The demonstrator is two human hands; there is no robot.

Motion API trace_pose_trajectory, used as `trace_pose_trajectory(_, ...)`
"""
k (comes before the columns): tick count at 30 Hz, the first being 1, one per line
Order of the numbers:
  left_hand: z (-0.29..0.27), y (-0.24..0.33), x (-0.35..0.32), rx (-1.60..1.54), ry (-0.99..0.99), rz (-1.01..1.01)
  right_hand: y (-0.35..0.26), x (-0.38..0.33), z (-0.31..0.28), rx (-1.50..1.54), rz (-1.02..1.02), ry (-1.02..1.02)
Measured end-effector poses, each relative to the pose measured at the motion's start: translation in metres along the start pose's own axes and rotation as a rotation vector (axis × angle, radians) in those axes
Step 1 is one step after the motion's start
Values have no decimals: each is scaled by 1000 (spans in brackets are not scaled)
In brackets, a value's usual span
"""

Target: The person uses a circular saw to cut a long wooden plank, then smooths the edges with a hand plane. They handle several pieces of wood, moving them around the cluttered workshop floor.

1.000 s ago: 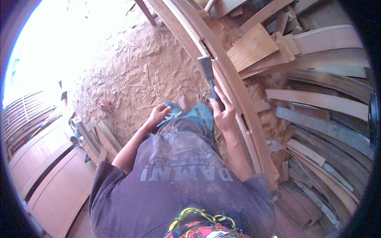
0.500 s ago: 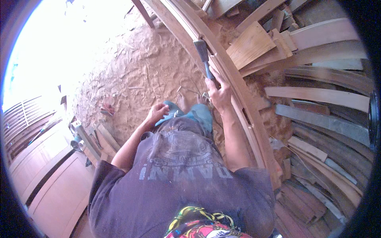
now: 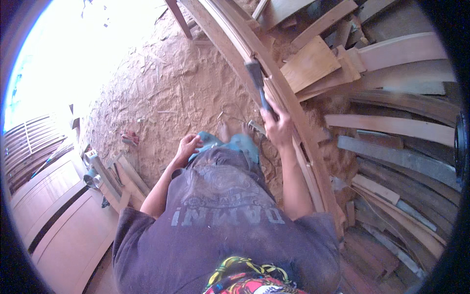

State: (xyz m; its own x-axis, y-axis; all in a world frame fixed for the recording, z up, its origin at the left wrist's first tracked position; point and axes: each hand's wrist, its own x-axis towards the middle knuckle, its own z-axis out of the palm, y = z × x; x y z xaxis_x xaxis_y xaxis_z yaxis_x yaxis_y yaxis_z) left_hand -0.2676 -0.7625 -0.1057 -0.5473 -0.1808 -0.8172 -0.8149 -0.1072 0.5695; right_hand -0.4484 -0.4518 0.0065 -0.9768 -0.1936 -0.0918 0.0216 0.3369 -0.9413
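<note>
At the far left lie pale panelled door leaves [image 3: 58, 215], flat and side by side, with a few short offcuts [image 3: 122, 179] stacked by their edge. Next comes the sawdust-covered floor [image 3: 166, 93], strewn with shavings.

The left hand [image 3: 187, 146] rests on the person's blue shorts [image 3: 230, 144] at the thigh, fingers curled loosely; it holds nothing. It would serve better moved across to steady the work, kept well clear of the hammer's path.

The right hand [image 3: 276, 128] has its grip closed fully around the lower end of the handle of a hammer [image 3: 258, 83], whose dark head points up and away and lies just over the long curved wooden rail [image 3: 289, 103]. That rail runs from the top of the view down past the person's right side, and the hammer head sits over its inner edge (whether it touches the wood I cannot tell). I cannot see a nail or a chisel under the head.

To strike well here, holding low on the handle, as now, gives swing and reach; the blow should land square on the rail's edge so the face does not skid off the curve. Short, controlled taps suit a narrow rail better than full swings.

To the right, planks and boards [image 3: 313, 63] lie piled in loose layers, and a heap of curved strips [image 3: 401, 161] fans out beyond the rail; loose pieces near it could shift under the blows.
</note>
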Motion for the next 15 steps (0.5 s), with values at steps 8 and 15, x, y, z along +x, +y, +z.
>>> trace_pose_trajectory(8,3,19,3,16,-17,13,2,2,1,111,78,-15)
trace_pose_trajectory(15,-5,5,18,19,-83,1,-16,8,10,356,393,-77)
